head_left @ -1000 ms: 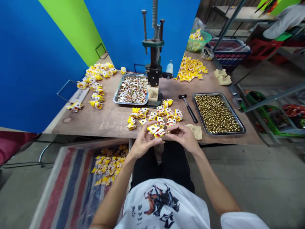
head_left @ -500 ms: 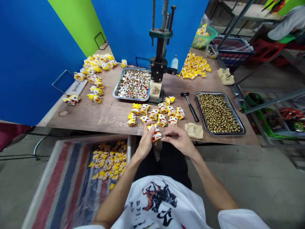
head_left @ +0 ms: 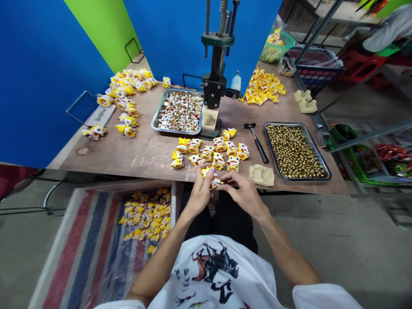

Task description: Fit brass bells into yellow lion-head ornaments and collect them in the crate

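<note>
Left hand point(head_left: 201, 193) gripping a yellow-and-white lion-shaped trinket point(head_left: 210, 177), right hand point(head_left: 244, 195) pinching its edge, just above a wooden tabletop point(head_left: 151, 159), near more trinkets point(head_left: 219, 144) and a tray of brass beads point(head_left: 316, 151).

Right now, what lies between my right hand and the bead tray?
A beige block lies between your right hand and the bead tray, in the head view.
</note>
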Action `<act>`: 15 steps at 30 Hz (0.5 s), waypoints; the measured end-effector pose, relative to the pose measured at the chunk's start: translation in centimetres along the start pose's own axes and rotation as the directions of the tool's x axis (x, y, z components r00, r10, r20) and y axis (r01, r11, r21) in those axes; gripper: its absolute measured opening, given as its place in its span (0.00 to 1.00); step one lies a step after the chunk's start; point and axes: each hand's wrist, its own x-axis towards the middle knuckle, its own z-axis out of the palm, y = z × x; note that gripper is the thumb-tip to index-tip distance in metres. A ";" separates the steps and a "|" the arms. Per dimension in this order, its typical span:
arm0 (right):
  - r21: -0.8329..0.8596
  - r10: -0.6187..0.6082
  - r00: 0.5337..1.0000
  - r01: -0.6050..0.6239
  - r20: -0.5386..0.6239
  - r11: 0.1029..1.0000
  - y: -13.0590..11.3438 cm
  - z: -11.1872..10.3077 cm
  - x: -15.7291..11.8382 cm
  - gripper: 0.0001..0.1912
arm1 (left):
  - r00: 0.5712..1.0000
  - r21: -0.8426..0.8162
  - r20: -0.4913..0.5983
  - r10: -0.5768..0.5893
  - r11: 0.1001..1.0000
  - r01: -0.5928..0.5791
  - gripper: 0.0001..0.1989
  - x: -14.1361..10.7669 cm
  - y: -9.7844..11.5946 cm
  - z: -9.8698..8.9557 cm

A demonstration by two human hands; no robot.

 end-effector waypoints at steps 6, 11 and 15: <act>-0.134 -0.218 0.975 0.221 0.039 0.966 0.0 -0.4 -0.4 0.05 | 0.997 -0.053 -0.034 -0.069 0.996 0.067 0.27 -0.1 -0.2 0.7; -0.174 -0.212 0.977 0.209 0.006 0.962 0.0 -0.6 -0.9 0.04 | 0.997 -0.048 -0.054 -0.058 0.997 0.055 0.26 -0.5 -0.5 1.3; -0.183 -0.212 0.977 0.215 0.041 0.959 0.1 -0.9 -1.1 0.08 | 0.996 -0.059 -0.094 -0.014 0.998 0.009 0.26 -0.6 -1.0 1.7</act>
